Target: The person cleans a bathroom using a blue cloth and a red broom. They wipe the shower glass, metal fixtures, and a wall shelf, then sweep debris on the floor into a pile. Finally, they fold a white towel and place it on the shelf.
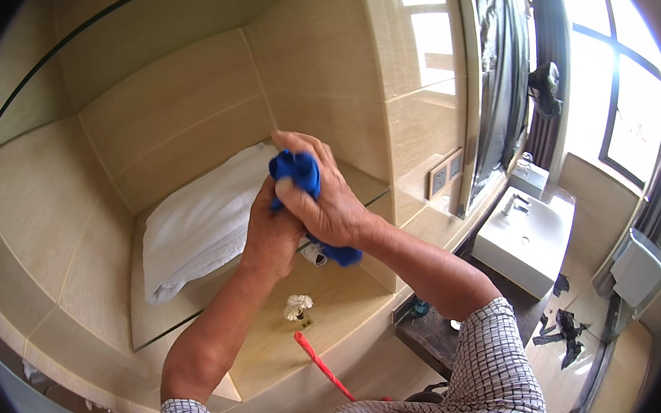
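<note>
A bunched blue cloth [298,171] is squeezed between my two hands, raised in front of the tiled niche. My left hand [267,229] wraps it from the left. My right hand [332,194] presses over it from the right, its thumb lying across the cloth; the fingers are slightly blurred. One end of the cloth hangs out below my right wrist. Behind my hands, a folded white towel [197,230] rests on a glass shelf. Below are a small white and black object [314,255], partly covered, and white flowers [298,305] in a small vase on the stone ledge.
A red stick [324,366] leans near my body. To the right are a white washbasin [525,239] with a tap, a dark counter [427,336], a wall socket [445,173] and a mirror. Dark pieces of material [565,333] appear beyond the counter. A glass edge [35,67] crosses the upper left.
</note>
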Demonstrator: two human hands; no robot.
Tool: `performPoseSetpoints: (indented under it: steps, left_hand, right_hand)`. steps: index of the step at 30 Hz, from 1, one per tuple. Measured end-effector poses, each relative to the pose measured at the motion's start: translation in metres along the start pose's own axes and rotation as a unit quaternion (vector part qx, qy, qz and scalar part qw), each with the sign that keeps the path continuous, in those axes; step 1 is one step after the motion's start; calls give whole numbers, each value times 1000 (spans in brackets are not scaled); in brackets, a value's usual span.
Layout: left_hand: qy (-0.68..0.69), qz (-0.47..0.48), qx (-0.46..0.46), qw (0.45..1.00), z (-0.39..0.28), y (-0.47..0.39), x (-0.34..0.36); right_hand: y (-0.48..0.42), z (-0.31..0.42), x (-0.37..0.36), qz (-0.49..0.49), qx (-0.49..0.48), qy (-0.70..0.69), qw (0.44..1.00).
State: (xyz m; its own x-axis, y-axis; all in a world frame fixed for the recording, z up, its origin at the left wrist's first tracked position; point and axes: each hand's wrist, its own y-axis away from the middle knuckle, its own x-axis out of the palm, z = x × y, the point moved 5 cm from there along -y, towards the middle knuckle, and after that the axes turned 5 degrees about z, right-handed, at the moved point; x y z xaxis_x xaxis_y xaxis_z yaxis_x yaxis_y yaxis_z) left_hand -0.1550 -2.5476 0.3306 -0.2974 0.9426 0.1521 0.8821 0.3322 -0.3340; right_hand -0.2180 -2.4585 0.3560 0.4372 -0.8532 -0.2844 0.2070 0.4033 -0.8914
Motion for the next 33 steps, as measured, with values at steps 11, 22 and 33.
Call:
performPoseSetpoints:
  steps: [11, 22, 33]
  left_hand:
    - [19, 80, 152, 985, -15, -106, 82]
    - [-179, 12, 286, 941, 39, -127, 88]
    - [-312, 17, 298, 902, 100, -78, 82]
  right_hand:
    - [-32, -23, -138, -190, -157, 316, 916]
    - [16, -121, -101, -205, -24, 347, 915]
    - [269, -191, -18, -204, 317, 266, 887]
